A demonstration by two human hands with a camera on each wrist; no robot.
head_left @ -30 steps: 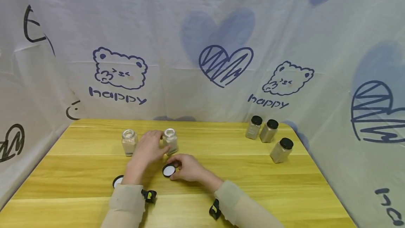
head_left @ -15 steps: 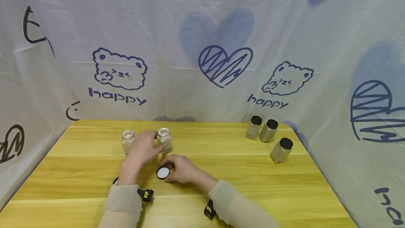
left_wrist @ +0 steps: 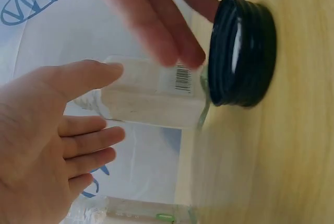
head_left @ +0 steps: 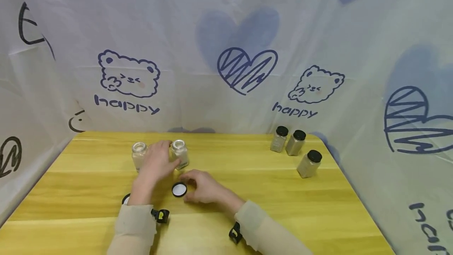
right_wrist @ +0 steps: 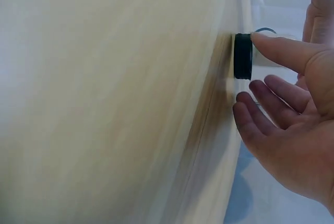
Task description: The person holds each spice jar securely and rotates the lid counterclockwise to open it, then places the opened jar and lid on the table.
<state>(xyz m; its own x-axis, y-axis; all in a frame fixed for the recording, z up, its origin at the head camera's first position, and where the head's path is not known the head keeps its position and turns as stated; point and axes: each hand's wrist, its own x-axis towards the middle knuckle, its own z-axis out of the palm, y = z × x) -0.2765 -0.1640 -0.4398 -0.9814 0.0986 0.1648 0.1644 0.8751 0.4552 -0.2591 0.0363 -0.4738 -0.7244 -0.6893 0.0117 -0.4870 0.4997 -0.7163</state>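
A clear square glass jar (head_left: 181, 156) stands uncapped on the wooden table. My left hand (head_left: 157, 161) is around its left side, thumb toward the front; in the left wrist view the fingers are straight and spread beside the jar. A black screw lid (head_left: 179, 189) lies in front of the jar with its white liner up. Just right of the lid is my right hand (head_left: 203, 188), thumb and fingers parted around its edge. The right wrist view shows the thumb tip close to the lid, the other fingers apart from it.
Left of my left hand stands another uncapped jar (head_left: 139, 156). A second black lid (head_left: 125, 198) is partly hidden by my left wrist. At the back right are three black-capped jars (head_left: 309, 165). A printed cloth (head_left: 198, 105) hangs behind the table (head_left: 240, 168).
The jar and my left hand have shifted slightly left. My right hand has brought the lid left, set it down, and parted its fingers from it. The view has shifted slightly.
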